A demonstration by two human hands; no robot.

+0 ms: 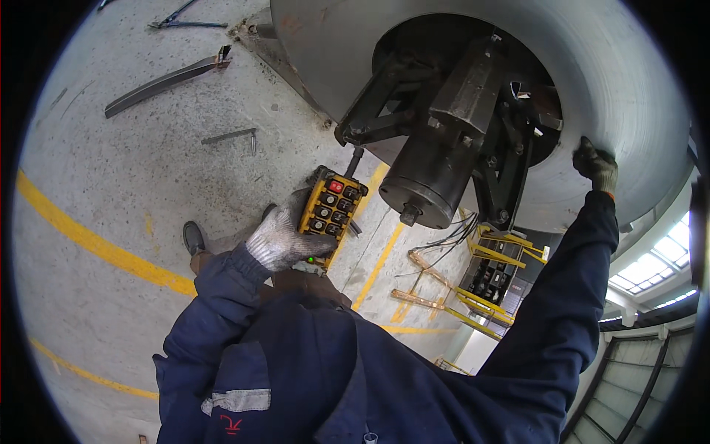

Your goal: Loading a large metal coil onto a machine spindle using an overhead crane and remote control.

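Note:
My left hand, in a pale work glove, is wrapped round a yellow and black remote control. The remote has a red button near its far end, several dark push buttons and a small green light by my thumb. Out to the right, my right hand in a darker, soiled glove rests against the side face of a large grey metal coil. Its fingers look extended along the metal, partly hidden from view. In the coil's round opening sits a dark mandrel with hinged arms on both sides.
On the concrete floor at left lie a bent metal strip, a thin L-shaped bar and a blue tool. Yellow lines cross the floor. Beyond the mandrel stands a yellow frame with loose cables beside it.

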